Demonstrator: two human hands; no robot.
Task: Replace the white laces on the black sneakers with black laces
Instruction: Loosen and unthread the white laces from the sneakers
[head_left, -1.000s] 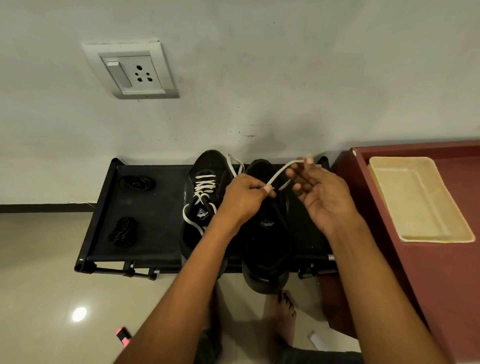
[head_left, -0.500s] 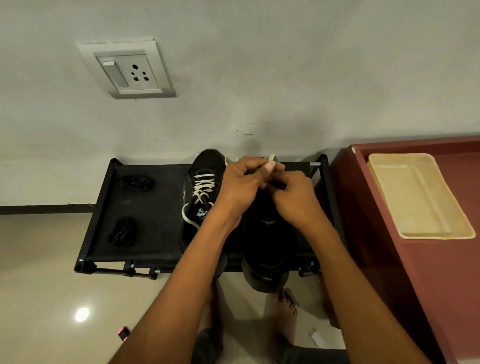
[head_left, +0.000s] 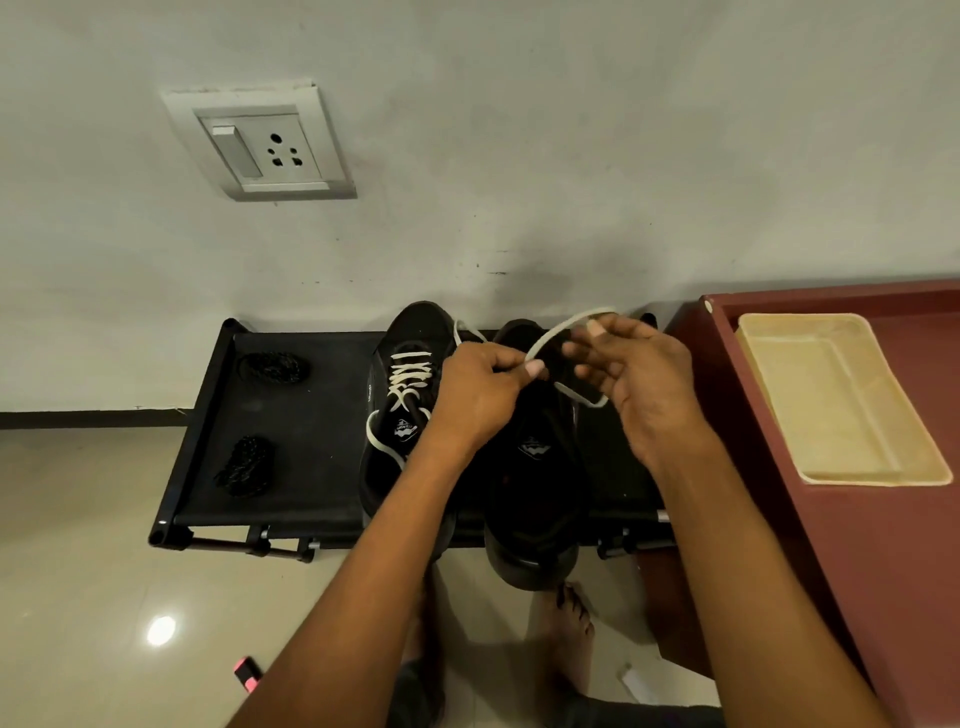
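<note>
Hands had parted since half a second earlier, drawing the white lace out into a loop

On the black rack, the right sneaker looked unlaced; the left sneaker kept its lace. Left hand pinched the white lace, right hand held its loop. Bundling it seemed next, then fetching the black laces
</note>
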